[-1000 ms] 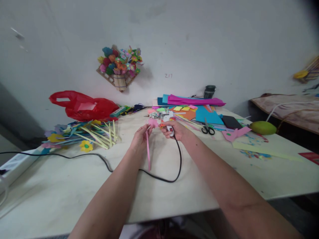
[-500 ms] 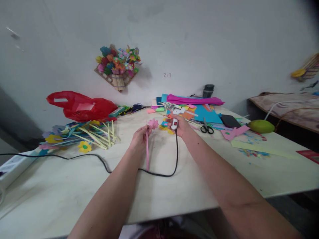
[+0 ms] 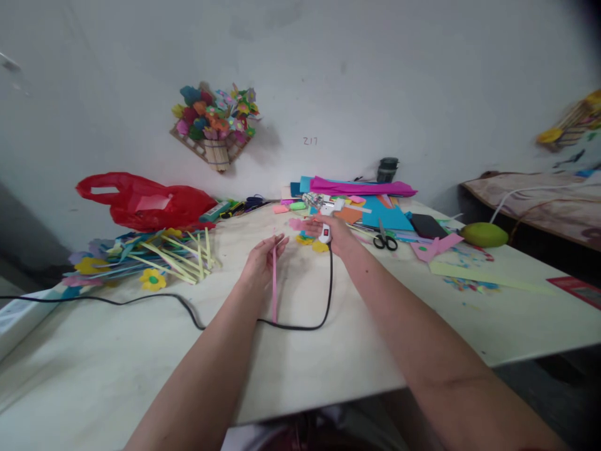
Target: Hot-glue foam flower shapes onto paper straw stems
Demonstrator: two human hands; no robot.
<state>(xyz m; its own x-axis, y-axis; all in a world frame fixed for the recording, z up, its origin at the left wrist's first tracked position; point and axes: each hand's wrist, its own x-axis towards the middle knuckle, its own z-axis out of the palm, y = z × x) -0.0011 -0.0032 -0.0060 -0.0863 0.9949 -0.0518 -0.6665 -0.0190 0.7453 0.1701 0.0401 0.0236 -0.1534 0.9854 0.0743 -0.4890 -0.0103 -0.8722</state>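
Note:
My left hand (image 3: 265, 260) is closed around the upper end of a thin pink paper strip (image 3: 275, 288), which hangs down towards the black cord. In my right hand (image 3: 339, 235) is a white hot glue gun (image 3: 325, 233) with a red switch; its body points away from me. A pink paper flower (image 3: 295, 223) appears at the right fingertips, a bit blurred; whether those fingers pinch it I cannot tell. Just below that hand lie yellow and blue paper flowers (image 3: 319, 246). The gun's black cord (image 3: 300, 329) loops under the strip and runs off left.
Paper strips and flowers (image 3: 173, 250) are heaped at left beside a red plastic bag (image 3: 154, 203). On the right lie scissors (image 3: 385, 241), a dark phone (image 3: 426, 227), coloured paper (image 3: 389, 213), scraps and a green-yellow fruit (image 3: 483, 234). A flower basket (image 3: 216, 128) hangs on the wall.
The pink flower has left my left hand and now shows at my right fingertips, apart from the strip. The glue gun has tilted so more of its body shows. The view has shifted slightly.

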